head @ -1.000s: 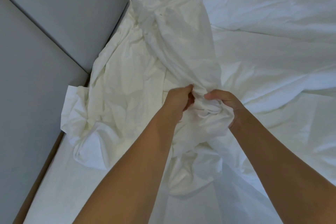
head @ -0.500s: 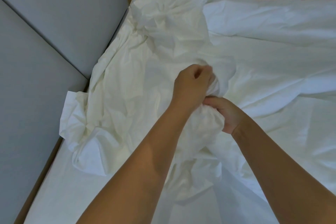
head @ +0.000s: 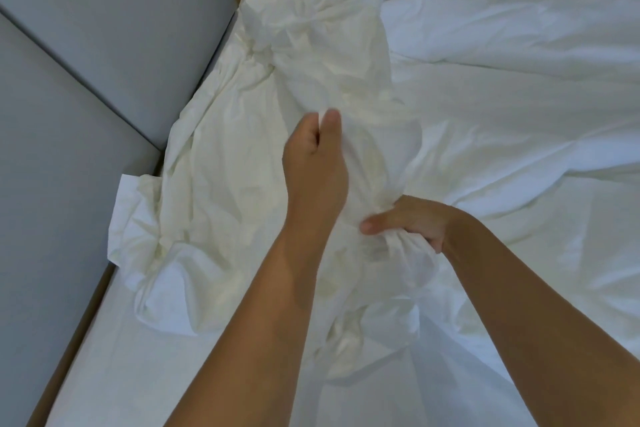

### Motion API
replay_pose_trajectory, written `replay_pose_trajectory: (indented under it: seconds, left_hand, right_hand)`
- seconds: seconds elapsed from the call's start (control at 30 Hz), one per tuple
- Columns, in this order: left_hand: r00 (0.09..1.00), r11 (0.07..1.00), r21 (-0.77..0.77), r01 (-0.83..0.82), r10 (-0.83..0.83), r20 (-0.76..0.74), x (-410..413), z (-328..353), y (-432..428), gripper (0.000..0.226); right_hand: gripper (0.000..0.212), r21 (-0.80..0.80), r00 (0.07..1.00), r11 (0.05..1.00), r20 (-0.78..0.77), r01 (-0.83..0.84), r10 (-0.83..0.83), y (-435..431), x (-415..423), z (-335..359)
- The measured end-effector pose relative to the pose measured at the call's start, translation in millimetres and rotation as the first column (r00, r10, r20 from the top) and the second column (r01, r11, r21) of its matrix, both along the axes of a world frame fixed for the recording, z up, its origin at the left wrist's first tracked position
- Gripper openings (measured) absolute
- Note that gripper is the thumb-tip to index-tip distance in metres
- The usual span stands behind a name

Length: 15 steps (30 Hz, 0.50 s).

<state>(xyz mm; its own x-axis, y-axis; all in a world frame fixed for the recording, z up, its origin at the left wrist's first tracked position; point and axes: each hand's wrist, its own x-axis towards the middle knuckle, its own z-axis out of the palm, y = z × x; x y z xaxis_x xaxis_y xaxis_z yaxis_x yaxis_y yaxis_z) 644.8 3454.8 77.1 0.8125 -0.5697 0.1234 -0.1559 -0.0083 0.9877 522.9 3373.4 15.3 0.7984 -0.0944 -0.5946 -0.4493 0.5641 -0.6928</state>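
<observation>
A crumpled cream-white sheet lies in a long heap on the bed, running from the top of the view down toward me. My left hand reaches forward over the heap and pinches a fold of the sheet between thumb and fingers. Lower and to the right, my right hand grips a gathered bunch of the same sheet, fingers curled round it. Below my hands the sheet hangs in loose folds.
A white duvet covers the right side of the bed. The flat white bed sheet shows at lower left. Grey padded headboard panels stand along the left, with a wooden bed frame edge beside them.
My left hand let go beside the right hand, moved forward along the sheet and took a new pinch higher up. My right hand kept its bunch and sank slightly toward me.
</observation>
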Motion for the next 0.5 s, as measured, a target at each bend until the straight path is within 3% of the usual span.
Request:
replay_pose_trajectory:
  seconds: [0.07, 0.17, 0.27, 0.33, 0.37, 0.43, 0.5]
  left_hand:
    - [0.993, 0.996, 0.008, 0.093, -0.092, -0.081, -1, 9, -7, 0.038]
    - [0.954, 0.907, 0.306, 0.29, -0.25, -0.163, -7, -4, -6, 0.032]
    - [0.924, 0.829, 0.415, 0.374, -0.369, -0.095, -15, -33, 7, 0.037]
    - [0.936, 0.817, 0.473, 0.33, -0.35, -0.049, -20, -45, 14, 0.049]
    - [0.949, 0.813, 0.507, 0.286, -0.315, -0.031, -21, -51, 15, 0.051]
    - [0.96, 0.839, 0.503, 0.209, -0.273, 0.056, -24, -56, 17, 0.023]
    - [0.964, 0.878, 0.453, 0.157, -0.236, 0.124, -26, -51, 19, 0.032]
  right_hand:
    - [0.033, 0.02, 0.998, 0.999, 0.031, 0.049, -0.049, -2, 3, 4]
    - [0.031, 0.201, 0.904, 0.922, 0.212, 0.33, -0.37, 0, 9, 3]
    - [0.036, 0.376, 0.786, 0.79, 0.21, 0.484, -0.581, 5, 7, -9]
    - [0.038, 0.392, 0.769, 0.769, 0.2, 0.505, -0.607, 8, 6, -15]
    - [0.04, 0.344, 0.781, 0.789, 0.199, 0.51, -0.592, 9, 6, -15]
    - [0.039, 0.113, 0.824, 0.849, 0.203, 0.517, -0.529, 9, 9, -15]
    - [0.029, -0.108, 0.88, 0.885, 0.211, 0.453, -0.424, 6, 8, -13]
